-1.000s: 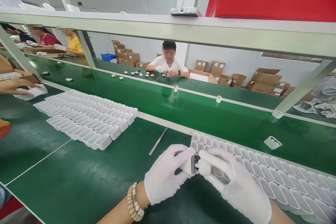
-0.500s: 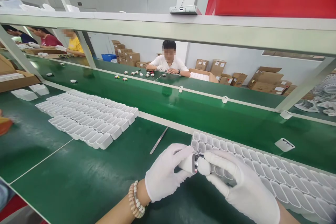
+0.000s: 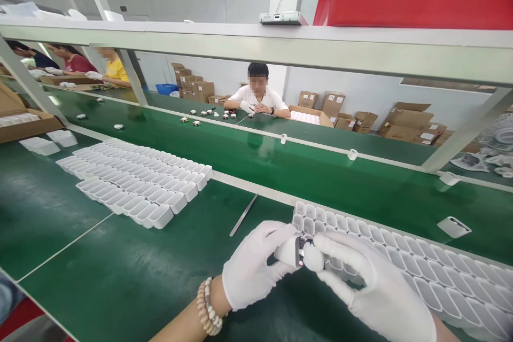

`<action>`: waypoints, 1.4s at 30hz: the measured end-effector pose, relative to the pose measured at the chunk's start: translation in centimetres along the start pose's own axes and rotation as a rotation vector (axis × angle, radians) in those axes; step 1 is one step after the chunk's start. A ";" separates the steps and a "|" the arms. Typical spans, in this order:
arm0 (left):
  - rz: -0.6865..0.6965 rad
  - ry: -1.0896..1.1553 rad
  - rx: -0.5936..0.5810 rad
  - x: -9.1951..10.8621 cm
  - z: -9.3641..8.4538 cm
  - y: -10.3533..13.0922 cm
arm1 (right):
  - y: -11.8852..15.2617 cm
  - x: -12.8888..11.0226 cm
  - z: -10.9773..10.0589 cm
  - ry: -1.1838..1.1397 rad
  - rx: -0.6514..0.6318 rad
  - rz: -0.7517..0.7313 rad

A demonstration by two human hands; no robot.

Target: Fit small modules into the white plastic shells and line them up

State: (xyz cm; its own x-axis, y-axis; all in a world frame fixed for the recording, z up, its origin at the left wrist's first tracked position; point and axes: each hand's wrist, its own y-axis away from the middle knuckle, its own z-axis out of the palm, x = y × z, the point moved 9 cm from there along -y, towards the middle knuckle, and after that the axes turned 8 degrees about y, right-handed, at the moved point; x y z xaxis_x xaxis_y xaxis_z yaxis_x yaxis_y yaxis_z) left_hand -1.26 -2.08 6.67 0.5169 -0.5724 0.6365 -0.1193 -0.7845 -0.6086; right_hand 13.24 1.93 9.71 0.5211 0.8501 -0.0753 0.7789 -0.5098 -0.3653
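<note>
The left hand [image 3: 254,268], in a white glove, is gripping a white housing [image 3: 286,251] between thumb and fingers, just below and right of the centre of the frame. The right hand [image 3: 385,286], gloved likewise, is closing its thumb and fingertips on a rounded white part [image 3: 313,257] immediately right of the housing. A dark component [image 3: 302,246] is showing between the two pieces; how far it is sitting inside the housing is hard to tell at this size. A beaded bracelet [image 3: 208,307] is circling the left wrist at lower centre. Tweezers [image 3: 243,215] are lying on the green table [image 3: 120,272], above and left of the left hand. Open white cases [image 3: 412,264] are standing in rows at lower right, partly behind the right hand, while another block of cases [image 3: 134,179] is filling the middle left. A green conveyor [image 3: 224,144] is stretching across the frame, and a co-worker [image 3: 266,100] in a white top is handling something small at upper centre.
</note>
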 end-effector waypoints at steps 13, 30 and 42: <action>-0.008 -0.004 -0.048 0.2 0.4 0.0 | 0.2 -0.5 0.1 -0.005 -0.002 0.017; -0.093 0.219 0.089 -0.4 0.5 0.4 | -1.0 -1.8 0.6 -0.048 0.005 0.043; -0.294 0.262 0.220 -1.8 0.7 1.5 | -0.4 -4.9 2.6 0.038 0.079 -0.051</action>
State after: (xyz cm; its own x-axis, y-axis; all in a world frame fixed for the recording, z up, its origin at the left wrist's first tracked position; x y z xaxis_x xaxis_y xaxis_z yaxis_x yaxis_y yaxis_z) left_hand -1.74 -2.10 4.27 0.2662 -0.3961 0.8788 0.1980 -0.8697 -0.4521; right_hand 9.44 -1.72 7.86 0.4953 0.8685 -0.0194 0.7758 -0.4523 -0.4401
